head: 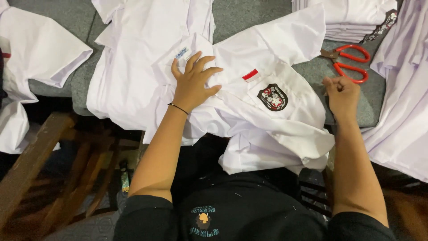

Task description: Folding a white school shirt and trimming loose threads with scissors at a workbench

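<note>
A white short-sleeved shirt [263,120] lies across the grey table [240,15], with a dark round badge [272,97] on its pocket and a small red-and-white patch [250,75] above it. My left hand [193,82] rests flat, fingers spread, on the shirt near its collar label [182,53]. A thin black band circles that wrist. My right hand [341,94] is at the shirt's right edge with its fingers pinched together; whether it holds anything is hidden. Red-handled scissors [352,62] lie just beyond the right hand.
More white shirts lie in heaps at the left [40,49], the middle back [138,58] and the right [401,111]. A folded stack [352,20] sits at the back right. A wooden frame [53,165] stands below the table's left edge.
</note>
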